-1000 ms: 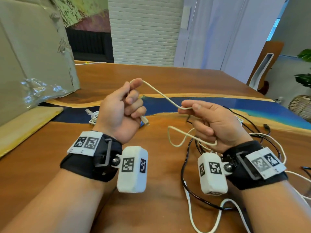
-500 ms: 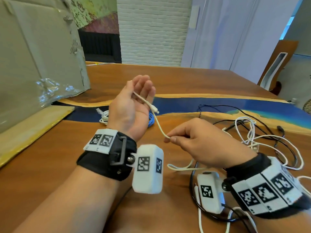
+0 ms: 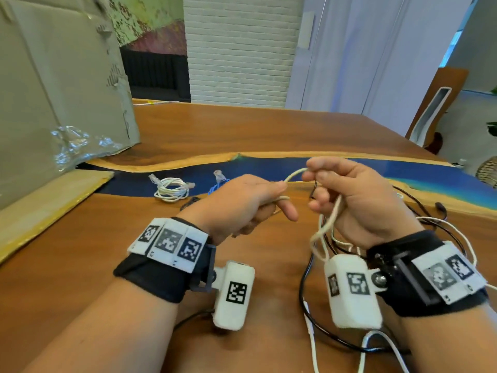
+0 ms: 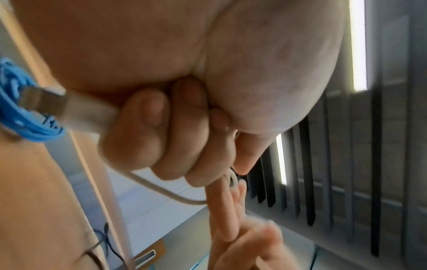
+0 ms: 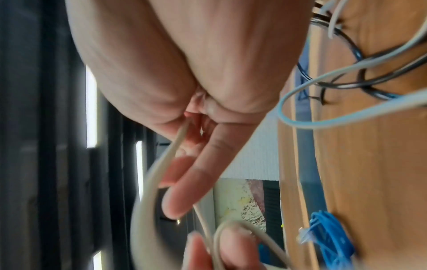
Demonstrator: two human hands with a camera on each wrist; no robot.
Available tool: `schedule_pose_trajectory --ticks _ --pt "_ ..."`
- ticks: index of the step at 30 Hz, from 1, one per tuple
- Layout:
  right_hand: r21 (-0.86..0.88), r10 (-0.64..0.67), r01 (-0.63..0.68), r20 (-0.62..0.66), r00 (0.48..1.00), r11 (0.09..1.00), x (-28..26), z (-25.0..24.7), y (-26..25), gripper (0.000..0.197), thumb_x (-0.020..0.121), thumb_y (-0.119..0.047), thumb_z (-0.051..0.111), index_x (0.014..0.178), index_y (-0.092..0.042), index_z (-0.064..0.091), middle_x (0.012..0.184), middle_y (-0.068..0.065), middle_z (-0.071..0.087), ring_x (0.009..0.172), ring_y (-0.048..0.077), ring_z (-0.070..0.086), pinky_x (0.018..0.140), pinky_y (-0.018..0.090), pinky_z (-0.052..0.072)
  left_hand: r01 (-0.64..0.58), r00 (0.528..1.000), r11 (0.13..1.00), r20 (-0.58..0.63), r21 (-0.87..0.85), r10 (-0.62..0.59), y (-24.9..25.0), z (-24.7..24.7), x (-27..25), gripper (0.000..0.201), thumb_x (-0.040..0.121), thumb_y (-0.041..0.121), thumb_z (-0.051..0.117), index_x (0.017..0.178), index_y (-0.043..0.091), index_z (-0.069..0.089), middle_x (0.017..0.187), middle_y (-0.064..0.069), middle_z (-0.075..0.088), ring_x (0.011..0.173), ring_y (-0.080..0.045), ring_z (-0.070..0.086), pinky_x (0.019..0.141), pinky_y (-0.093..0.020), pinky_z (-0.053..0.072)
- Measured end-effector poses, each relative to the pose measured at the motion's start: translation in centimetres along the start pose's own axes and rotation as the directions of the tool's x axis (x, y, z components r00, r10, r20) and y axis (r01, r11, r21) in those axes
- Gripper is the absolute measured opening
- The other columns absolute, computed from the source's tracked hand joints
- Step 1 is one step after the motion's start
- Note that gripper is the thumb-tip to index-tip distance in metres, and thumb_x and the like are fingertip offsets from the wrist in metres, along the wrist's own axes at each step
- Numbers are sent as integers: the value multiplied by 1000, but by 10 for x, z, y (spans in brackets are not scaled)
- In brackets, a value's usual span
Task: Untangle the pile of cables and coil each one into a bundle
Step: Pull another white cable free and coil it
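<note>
A cream cable [image 3: 293,175] runs between my two hands above the wooden table [image 3: 80,265]. My left hand [image 3: 279,201] grips it in a fist, and its metal plug [image 4: 44,102] sticks out past the little finger. My right hand [image 3: 309,173] pinches the cable between thumb and forefinger just to the right, and the slack [image 3: 326,227] hangs down in a loop below it. In the right wrist view the cream cable [image 5: 157,175] passes blurred across the fingers. A tangle of black and white cables [image 3: 430,224] lies under and right of my right wrist.
A coiled white bundle [image 3: 172,188] and a coiled blue bundle [image 3: 218,184] lie on the blue resin strip behind my left hand. A large cardboard box [image 3: 53,103] stands at the left. A black cable [image 3: 304,292] loops toward the near edge.
My left hand has turned over and closed from an open palm into a fist round the cream cable. My right hand has risen and brought the cable up beside the left hand.
</note>
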State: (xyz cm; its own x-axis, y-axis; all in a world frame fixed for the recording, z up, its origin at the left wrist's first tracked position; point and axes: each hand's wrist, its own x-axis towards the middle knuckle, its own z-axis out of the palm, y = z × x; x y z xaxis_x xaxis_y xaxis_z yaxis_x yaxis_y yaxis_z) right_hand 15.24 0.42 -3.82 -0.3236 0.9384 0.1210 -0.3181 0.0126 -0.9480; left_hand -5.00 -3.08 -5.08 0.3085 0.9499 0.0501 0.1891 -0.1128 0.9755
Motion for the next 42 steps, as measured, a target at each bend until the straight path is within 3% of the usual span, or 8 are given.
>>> schedule_pose_trajectory --ticks 5,14,20,24,27,31,36,42 --pt "145 68 -67 -1 998 987 3 -13 -6 29 102 -2 45 117 -7 68 81 3 65 33 2 31 29 14 24 -78 997 842 -22 -534 78 4 -8 -1 42 106 27 37 98 8 73 55 7 17 42 -9 8 42 -24 11" --pt "-619 88 26 152 984 785 -2 8 17 32 107 -12 50 126 -26 71 80 6 72 35 12 33 34 19 27 -198 980 335 -177 -921 90 12 2 5 38 107 20 34 131 0 55 65 7 34 45 -7 29 47 -19 31" --pt "-798 117 187 305 945 572 -12 26 20 23 104 -34 58 97 -31 80 62 -3 67 56 20 53 65 38 50 -369 906 404 -421 -837 -46 6 0 11 34 108 24 44 129 4 61 68 2 61 69 -12 70 72 -28 61" --pt "-783 103 255 375 921 567 -17 27 16 28 101 -38 60 86 -25 80 53 -3 45 50 11 35 54 29 34 -312 899 700 -437 -643 0 5 6 12 30 109 22 45 126 5 62 82 -5 74 92 -29 75 85 -39 62" --pt "-756 46 327 425 904 567 -18 26 12 26 99 -31 66 79 -20 80 58 -7 55 62 4 52 64 25 41 -172 919 964 -385 -204 82 6 19 9 28 108 21 46 102 9 70 97 -1 76 91 -20 74 72 -25 59" --pt "-705 -78 319 353 932 633 -14 12 3 25 96 -21 68 72 -14 75 57 -14 62 56 3 52 59 20 42 7 970 913 -225 408 94 0 10 4 44 107 31 46 83 3 71 62 -9 64 51 -19 52 52 -25 38" --pt "-658 -239 339 241 941 673 -5 -1 3 26 89 -33 77 73 -13 76 67 21 65 61 36 52 63 47 46 36 999 999 33 -13 -35 5 2 -3 54 109 35 37 91 1 74 50 0 22 45 -17 13 45 -28 17" --pt "-564 -302 314 118 946 764 2 -5 6 42 73 -41 82 72 -2 66 50 -5 43 46 10 33 47 19 32 17 990 963 138 -270 22 5 -4 -7 45 107 23 37 95 1 74 53 4 15 43 -11 8 43 -26 11"
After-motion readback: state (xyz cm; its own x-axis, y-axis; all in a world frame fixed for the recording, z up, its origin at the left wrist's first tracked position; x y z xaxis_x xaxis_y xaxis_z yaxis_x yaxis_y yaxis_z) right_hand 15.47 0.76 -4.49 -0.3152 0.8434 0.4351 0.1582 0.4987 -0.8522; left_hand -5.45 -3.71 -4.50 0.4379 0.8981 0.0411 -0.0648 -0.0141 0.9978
